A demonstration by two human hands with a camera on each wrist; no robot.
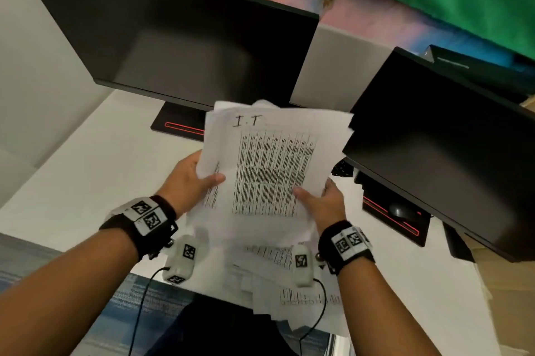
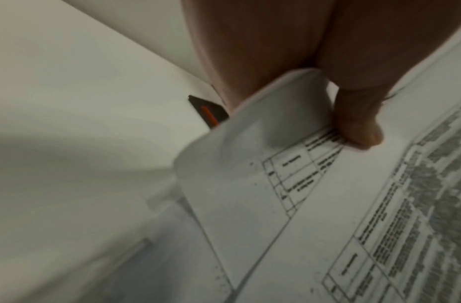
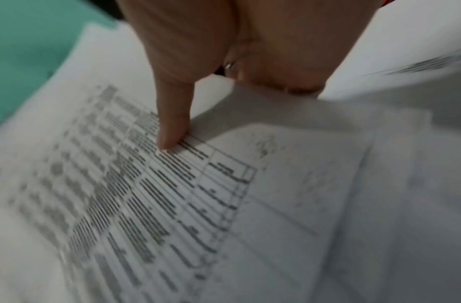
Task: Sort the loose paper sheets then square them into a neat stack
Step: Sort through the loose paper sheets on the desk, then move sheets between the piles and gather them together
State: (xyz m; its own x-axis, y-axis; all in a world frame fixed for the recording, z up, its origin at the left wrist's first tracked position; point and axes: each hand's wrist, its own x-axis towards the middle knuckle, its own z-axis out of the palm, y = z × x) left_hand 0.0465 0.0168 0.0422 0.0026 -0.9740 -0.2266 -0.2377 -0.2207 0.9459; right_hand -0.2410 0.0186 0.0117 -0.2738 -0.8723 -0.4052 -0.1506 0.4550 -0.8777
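an uneven bundle of paper sheets (image 1: 269, 170) is held up between both hands above the desk (image 1: 95, 170).

the left hand (image 1: 189, 179) is clamped on its 9 o'clock edge, the right hand (image 1: 324, 202) on its 4 o'clock edge, thumbs on top; more loose sheets (image 1: 289, 283) are left at 6 o'clock.

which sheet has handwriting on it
The top sheet of the bundle held in both hands: "I.T" is handwritten above its printed table. The loose sheets on the desk show only print.
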